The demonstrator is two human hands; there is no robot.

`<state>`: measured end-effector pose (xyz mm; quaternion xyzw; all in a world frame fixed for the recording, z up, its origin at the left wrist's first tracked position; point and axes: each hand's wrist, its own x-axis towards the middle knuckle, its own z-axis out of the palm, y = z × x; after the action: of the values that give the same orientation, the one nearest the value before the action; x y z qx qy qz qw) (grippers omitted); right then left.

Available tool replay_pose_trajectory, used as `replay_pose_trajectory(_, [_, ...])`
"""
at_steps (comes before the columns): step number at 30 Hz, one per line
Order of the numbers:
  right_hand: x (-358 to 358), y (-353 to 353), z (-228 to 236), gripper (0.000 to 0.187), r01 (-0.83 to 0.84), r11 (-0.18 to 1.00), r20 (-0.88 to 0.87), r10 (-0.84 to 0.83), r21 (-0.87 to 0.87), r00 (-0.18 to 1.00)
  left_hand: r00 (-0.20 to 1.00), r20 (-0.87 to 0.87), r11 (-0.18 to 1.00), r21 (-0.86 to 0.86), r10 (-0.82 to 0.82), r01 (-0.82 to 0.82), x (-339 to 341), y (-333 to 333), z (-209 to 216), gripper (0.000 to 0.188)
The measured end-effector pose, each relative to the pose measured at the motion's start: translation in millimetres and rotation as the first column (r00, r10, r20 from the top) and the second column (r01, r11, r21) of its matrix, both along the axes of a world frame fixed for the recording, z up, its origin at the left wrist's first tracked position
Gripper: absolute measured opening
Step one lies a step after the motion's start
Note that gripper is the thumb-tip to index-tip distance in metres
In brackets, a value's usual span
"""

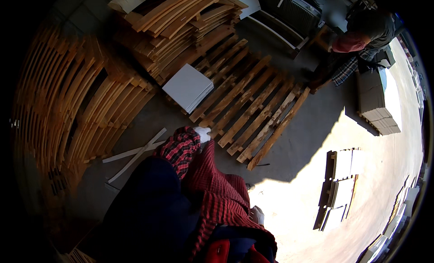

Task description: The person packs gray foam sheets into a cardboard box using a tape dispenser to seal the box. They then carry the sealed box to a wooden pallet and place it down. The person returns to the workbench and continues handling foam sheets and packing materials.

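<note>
My left hand [202, 134], in a white glove with a red plaid sleeve behind it, is stretched forward just short of the near corner of a wooden pallet [253, 109] lying flat on the concrete floor. Its fingers look curled, and I cannot tell whether it touches the pallet. My right hand [257, 214], also in a white glove, hangs low beside my hip with nothing visible in it. A stack of white flat boards [187, 87] lies on the pallet's far left part.
Tall stacks of wooden pallets stand at the left [68, 104] and at the back [181, 28]. White strips [135, 154] lie crossed on the floor. Another person [357, 41] bends over at the back right beside a white stack [379, 100]. More white boards [341, 186] lie in the sun.
</note>
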<state>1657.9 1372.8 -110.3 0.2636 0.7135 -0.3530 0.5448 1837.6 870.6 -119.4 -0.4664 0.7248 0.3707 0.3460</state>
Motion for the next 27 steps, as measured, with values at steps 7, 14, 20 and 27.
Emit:
replay_pose_trajectory(7, [-84.5,230.7,11.2,0.005,0.304,0.953,-0.212,-0.299,-0.008,0.93,0.848,-0.464,0.82,-0.36,0.255,-0.444,-199.5,-65.8,163.2,0.073])
replay_pose_trajectory(14, [-122.0,318.9,-14.3,0.02,0.593,0.772,-0.213,-0.634,-0.228,0.743,0.811,-0.585,0.98,-0.18,-0.034,-0.089,-311.4,91.6,182.0,0.061])
replay_pose_trajectory(20, [-83.6,279.3,-64.4,0.023,0.453,0.861,0.075,-0.449,-0.229,0.89,0.823,-0.273,0.822,0.155,-0.498,0.549,-250.8,224.6,29.3,0.052])
replay_pose_trajectory(27, [-167.4,287.4,-72.7,0.017,-0.072,0.987,-0.184,0.044,-0.147,0.982,0.577,-0.063,0.574,0.061,-0.815,0.817,-163.5,181.0,-57.3,0.04])
